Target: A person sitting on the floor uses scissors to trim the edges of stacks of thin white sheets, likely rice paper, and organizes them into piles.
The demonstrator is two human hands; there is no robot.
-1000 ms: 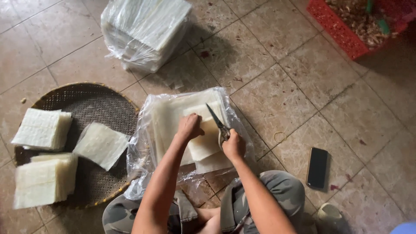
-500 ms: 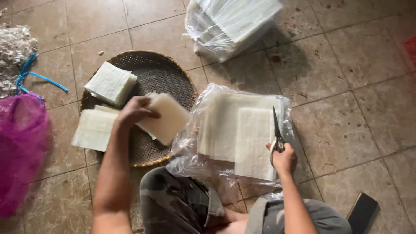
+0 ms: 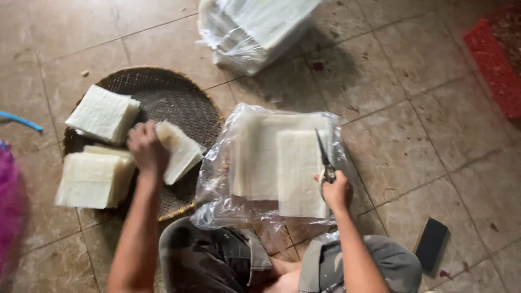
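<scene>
From the head view, the left hand [image 3: 145,152] lies with fingers curled on a white sheet stack [image 3: 179,151] in the woven tray [image 3: 168,92]. The right hand [image 3: 336,191] has its grip closed round scissors [image 3: 324,157], over the plastic-wrapped sheets [image 3: 271,163] on the floor.

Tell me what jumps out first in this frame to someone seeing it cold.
The pale square sheet stacks: one lies in an opened clear plastic bag at centre, where the right hand holds scissors over the stack. To its left, the left hand rests on a smaller stack on a round woven tray. A dark phone lies on the tiled floor, lower right.
</scene>
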